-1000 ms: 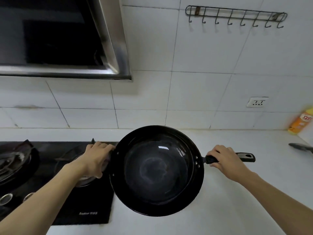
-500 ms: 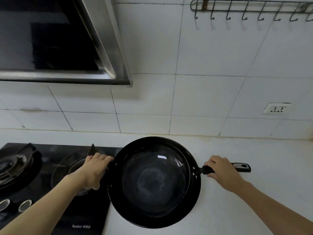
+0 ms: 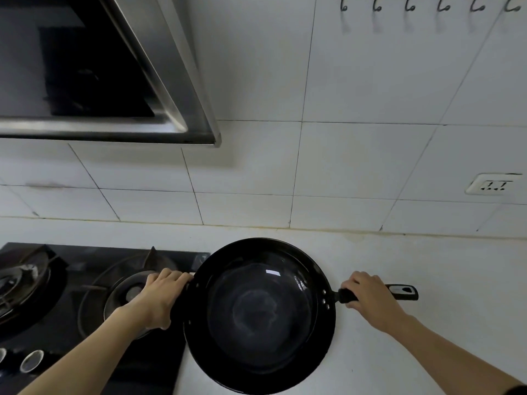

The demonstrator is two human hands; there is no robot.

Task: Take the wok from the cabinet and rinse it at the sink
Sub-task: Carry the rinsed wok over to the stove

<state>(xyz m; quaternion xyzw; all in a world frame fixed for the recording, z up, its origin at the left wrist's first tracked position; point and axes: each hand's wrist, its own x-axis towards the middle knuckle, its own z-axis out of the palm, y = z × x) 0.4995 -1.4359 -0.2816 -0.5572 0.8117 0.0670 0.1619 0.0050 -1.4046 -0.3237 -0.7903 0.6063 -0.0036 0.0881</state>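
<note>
You have the wok [image 3: 261, 315] in both hands, over the near part of the counter [image 3: 427, 280] just right of the hob [image 3: 85, 280]; its left rim overhangs the hob's right edge. Whether its base rests on the counter or hangs above it, you cannot tell from this view. Your left hand [image 3: 159, 300] has its grip curled round the left rim, fingers over the lip. Your right hand [image 3: 370, 297] has its grip wrapped round the long handle [image 3: 403, 292], near the rivets, with the handle's far end sticking out past your knuckles.

No sink shows here, so the rinse looks not yet begun and a carry probably lies ahead. The risks, as I judge them:

- The rim hold is thin and the dark surface looks slick. If the left hand lets go early, the whole load falls to the handle hand and the wok may tip.
- Swinging it left could knock the burner grate [image 3: 151, 258] just beside your left hand.
- The hood [image 3: 182, 81] overhangs the hob; lifting high on that side risks a clash.
</note>
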